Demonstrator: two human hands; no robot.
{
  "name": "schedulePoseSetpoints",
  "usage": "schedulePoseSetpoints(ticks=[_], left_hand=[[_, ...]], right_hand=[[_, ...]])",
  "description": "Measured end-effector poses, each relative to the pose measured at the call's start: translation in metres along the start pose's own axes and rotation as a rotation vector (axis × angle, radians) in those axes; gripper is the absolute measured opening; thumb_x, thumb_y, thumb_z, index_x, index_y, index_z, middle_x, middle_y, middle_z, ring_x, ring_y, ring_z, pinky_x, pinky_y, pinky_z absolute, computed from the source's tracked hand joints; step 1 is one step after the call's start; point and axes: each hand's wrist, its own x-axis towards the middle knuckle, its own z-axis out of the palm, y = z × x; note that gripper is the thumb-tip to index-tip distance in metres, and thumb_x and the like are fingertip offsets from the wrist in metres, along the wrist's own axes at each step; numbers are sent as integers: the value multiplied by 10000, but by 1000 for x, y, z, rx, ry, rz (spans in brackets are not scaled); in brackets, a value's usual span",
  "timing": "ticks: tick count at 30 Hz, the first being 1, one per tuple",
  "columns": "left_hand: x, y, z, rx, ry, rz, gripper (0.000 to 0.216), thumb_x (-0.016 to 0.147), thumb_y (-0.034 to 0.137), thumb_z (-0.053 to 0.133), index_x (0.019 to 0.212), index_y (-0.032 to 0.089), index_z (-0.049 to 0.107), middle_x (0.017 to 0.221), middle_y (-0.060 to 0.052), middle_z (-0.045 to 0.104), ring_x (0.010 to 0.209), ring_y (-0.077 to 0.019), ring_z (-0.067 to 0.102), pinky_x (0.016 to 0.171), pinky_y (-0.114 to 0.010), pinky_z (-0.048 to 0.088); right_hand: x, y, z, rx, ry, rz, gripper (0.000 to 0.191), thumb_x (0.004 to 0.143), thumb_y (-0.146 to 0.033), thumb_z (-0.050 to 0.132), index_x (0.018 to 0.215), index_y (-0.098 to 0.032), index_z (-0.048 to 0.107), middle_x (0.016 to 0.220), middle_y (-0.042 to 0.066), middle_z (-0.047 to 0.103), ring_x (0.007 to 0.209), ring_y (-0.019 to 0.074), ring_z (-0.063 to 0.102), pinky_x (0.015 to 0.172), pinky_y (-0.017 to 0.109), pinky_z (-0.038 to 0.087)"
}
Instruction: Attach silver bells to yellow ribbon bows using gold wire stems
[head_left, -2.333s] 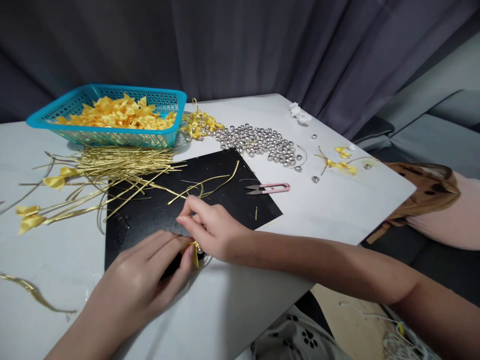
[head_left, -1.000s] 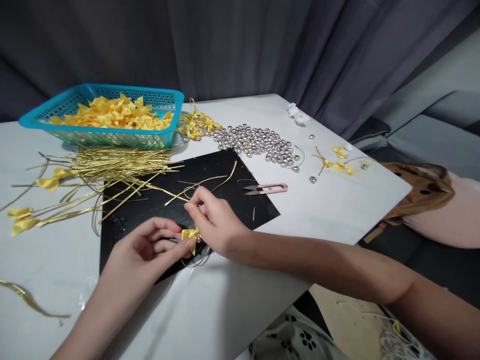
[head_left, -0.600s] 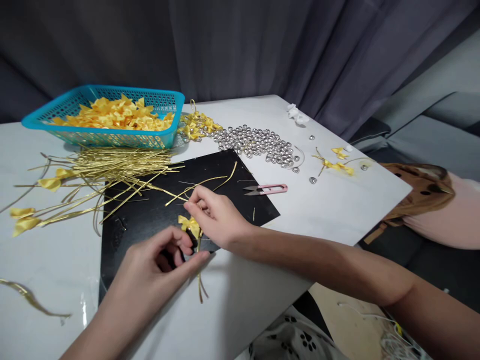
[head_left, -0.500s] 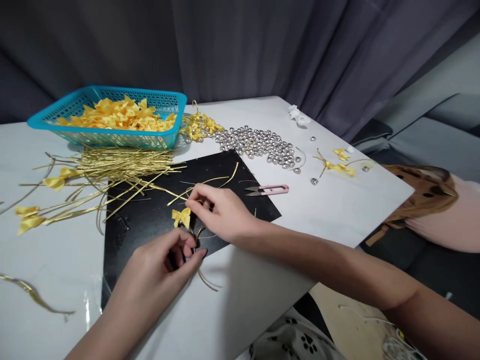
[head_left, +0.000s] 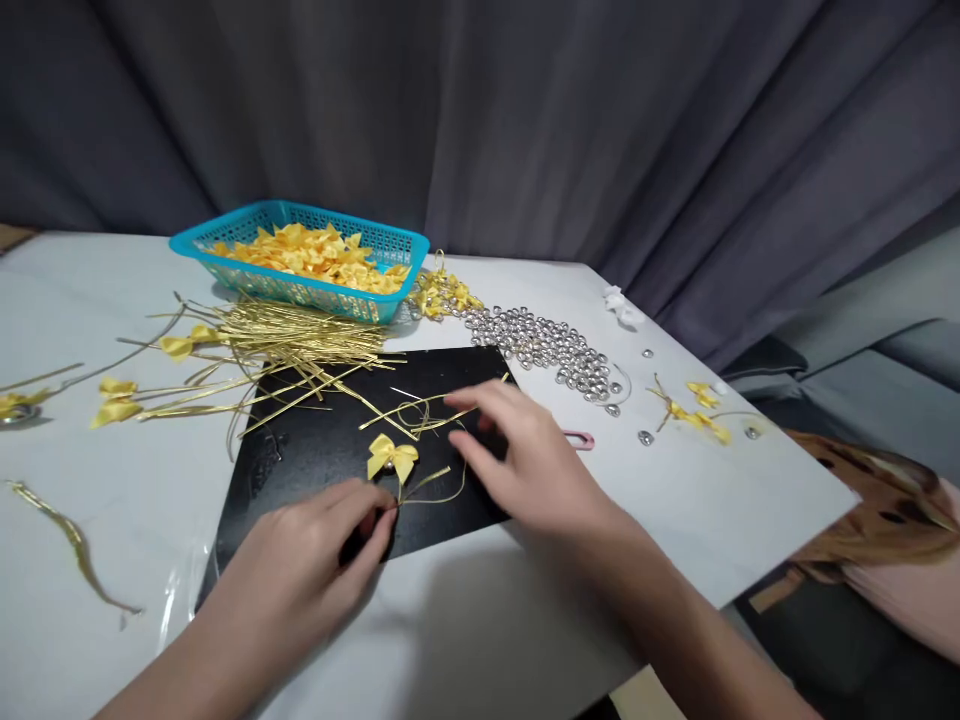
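Observation:
My left hand [head_left: 300,570] pinches the gold wire stem just below a small yellow ribbon bow [head_left: 392,457], holding it above the black mat [head_left: 315,450]. The wire's loose ends curl to the right over the mat. My right hand [head_left: 525,455] hovers open over the mat's right part, fingers spread, and covers most of the pink thread snips [head_left: 581,439]. A few loose gold wires [head_left: 420,410] lie on the mat just ahead of its fingertips.
A teal basket [head_left: 300,255] of yellow bows stands at the back of the white table [head_left: 465,620]. A sheaf of gold wires [head_left: 292,340] lies before it, silver beads [head_left: 555,345] to its right. Finished bows on wires lie far left [head_left: 112,400] and right [head_left: 694,410].
My right hand let go of the bow and moved right, over the snips. My left hand kept the bow's wire. The camera tilted up and to the right.

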Motion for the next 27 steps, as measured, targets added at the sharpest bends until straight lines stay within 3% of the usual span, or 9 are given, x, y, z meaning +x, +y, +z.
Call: schedulePoseSetpoints(ticks=[3,6,11,14,18,20,22,24,27], left_hand=[[0,3,0,-127,-10,-80,224,877,344,433,801,225,607,706,-15,648,597,-167,596,549,-261,403],[1,11,-1,-393,25,-207,237,852,416,489,743,228,581,607,18,552,532,-135,503,495,-224,365],[4,30,-9,-1123,53,-549,260,722,457,663,691,203,617,431,77,387,377,-55,278,383,-156,259],[6,33,-12,-1391,98,-701,242,585,352,782,691,169,663,491,52,503,383,-25,282,379,-133,273],[5,32,-10,-1424,71,-694,254,597,355,786,672,145,664,511,49,515,400,-18,315,376,-109,280],[5,31,-9,-1359,-6,-668,272,633,385,758,659,144,633,525,44,543,380,-9,306,363,-112,265],[7,30,-8,-1263,-61,-642,288,622,395,754,699,157,610,519,47,566,349,-10,298,342,-125,248],[9,28,-8,-1158,-82,-611,316,599,394,759,756,174,596,491,59,560,329,-24,298,323,-138,237],[10,21,-10,-1044,-70,-539,280,628,390,734,751,183,590,480,68,532,338,-36,315,325,-145,233]], right_hand=[[-36,-15,12,-28,-250,-322,260,868,-93,485,1073,-200,603,1050,22,645,844,137,591,664,233,471],[-62,-23,34,-46,-163,-549,155,916,-167,457,974,-157,600,891,12,672,677,129,556,598,248,451],[-70,-25,41,-5,-9,-442,212,932,-167,396,1068,-185,556,908,25,663,652,101,592,494,195,424],[-65,-20,28,108,86,-405,200,914,-125,438,1084,-188,521,897,36,659,675,101,614,561,185,479],[-38,-6,17,165,208,-236,383,833,-106,568,1192,-205,479,1100,93,619,874,150,631,600,220,510],[-15,3,16,183,67,-274,526,826,-85,559,1326,-177,423,1280,154,538,917,156,629,656,248,534],[7,14,15,232,-127,-361,300,863,-106,529,1150,-150,603,1080,118,665,895,159,648,751,284,539],[22,24,13,286,-132,-314,181,870,-132,535,952,-143,696,899,79,714,806,145,667,746,280,537],[30,40,6,361,-76,-176,147,826,-154,598,883,-148,732,836,60,734,757,139,683,705,261,538]])
